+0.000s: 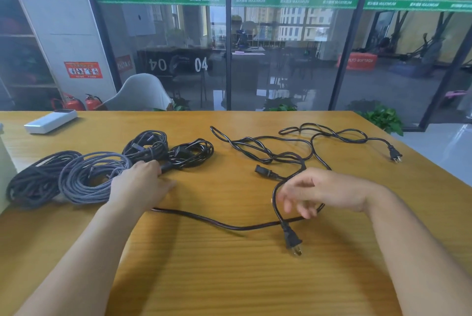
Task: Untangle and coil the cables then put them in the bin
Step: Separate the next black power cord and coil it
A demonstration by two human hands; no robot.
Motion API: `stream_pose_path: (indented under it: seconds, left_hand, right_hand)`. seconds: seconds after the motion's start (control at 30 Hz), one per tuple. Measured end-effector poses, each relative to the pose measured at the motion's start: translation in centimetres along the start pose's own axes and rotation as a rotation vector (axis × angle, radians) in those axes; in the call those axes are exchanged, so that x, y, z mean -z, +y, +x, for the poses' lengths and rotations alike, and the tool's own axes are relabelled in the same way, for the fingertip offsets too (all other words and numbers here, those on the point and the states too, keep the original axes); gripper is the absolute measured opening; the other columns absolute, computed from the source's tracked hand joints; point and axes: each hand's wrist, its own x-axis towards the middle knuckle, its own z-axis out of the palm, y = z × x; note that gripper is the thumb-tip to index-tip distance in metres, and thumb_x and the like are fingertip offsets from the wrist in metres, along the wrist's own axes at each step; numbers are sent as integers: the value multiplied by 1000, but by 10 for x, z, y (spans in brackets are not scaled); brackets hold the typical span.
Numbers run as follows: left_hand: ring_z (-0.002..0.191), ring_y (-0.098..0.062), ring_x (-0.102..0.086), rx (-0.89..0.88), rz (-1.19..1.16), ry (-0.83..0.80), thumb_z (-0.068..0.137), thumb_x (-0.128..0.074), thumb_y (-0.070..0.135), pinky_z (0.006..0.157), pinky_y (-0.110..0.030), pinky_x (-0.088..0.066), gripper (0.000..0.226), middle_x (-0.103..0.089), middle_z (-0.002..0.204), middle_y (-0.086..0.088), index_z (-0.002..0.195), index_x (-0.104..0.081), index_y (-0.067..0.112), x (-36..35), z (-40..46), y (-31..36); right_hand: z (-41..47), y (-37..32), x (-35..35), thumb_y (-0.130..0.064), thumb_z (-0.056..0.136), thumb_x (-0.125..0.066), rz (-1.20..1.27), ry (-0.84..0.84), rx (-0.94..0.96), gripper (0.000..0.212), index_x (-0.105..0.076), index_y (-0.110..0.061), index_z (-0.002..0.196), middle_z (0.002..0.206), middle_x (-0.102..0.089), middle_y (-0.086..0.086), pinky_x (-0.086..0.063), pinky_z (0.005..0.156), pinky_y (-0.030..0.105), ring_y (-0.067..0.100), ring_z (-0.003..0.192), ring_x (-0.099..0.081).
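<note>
Several coiled cables lie at the left of the wooden table (229, 277): a dark braided coil (33, 180), a grey braided coil (89, 177), a smaller dark coil (148, 146) and a black power cord coil (194, 152). My left hand (143, 183) rests on the table by the grey coil, fingertips touching a black connector. Loose black power cords (268, 152) sprawl tangled across the middle and right, one plug (395, 155) far right, another plug (293, 240) near me. My right hand (314, 190) hovers over a cord loop with fingers relaxed, blurred. No bin is in view.
A white box (49, 121) lies at the table's far left corner. A pale object's edge (5, 162) shows at the left border. Beyond the table stand a grey chair (139, 93), red fire extinguishers (76, 103), plants and a glass wall.
</note>
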Motion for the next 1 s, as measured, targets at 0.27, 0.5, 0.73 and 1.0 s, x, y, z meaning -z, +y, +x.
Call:
stream_pose_path:
  seconds: [0.27, 0.5, 0.73, 1.0]
  left_hand:
    - [108, -32, -65, 2, -72, 117, 95, -66, 46, 75, -37, -45, 46, -67, 122, -5, 136, -61, 26, -1, 7, -4]
    - [120, -33, -62, -17, -76, 86, 98, -62, 44, 83, -40, -47, 51, -62, 139, -6, 145, -55, 26, -2, 1, -2]
    - [100, -19, -66, -126, -73, -9, 93, -60, 65, 69, -32, -50, 36, -70, 111, 9, 114, -70, 37, -4, 7, -3]
    - [87, -14, -66, -359, -641, -120, 97, -66, 46, 79, -36, -55, 22, -68, 96, 12, 112, -64, 30, 0, -12, 31]
  right_hand:
    - [32, 0, -8, -7, 110, -44, 1110, 392, 101, 36, -48, 11, 141, 127, -71, 22, -64, 86, 34, 29, 117, -72]
    - [24, -3, -14, -39, 110, -49, 296, 700, -105, 42, -75, -8, 97, 70, -72, 3, -54, 60, 30, 15, 56, -65]
    - [16, -4, -7, -53, 99, -63, -78, 477, -194, 47, -76, -13, 80, 58, -66, -2, -46, 54, 21, 9, 48, -55]
    - [12, -19, -25, -44, 95, -73, -341, 10, -175, 28, -74, -17, 88, 62, -62, -7, -41, 62, 25, 10, 60, -53]
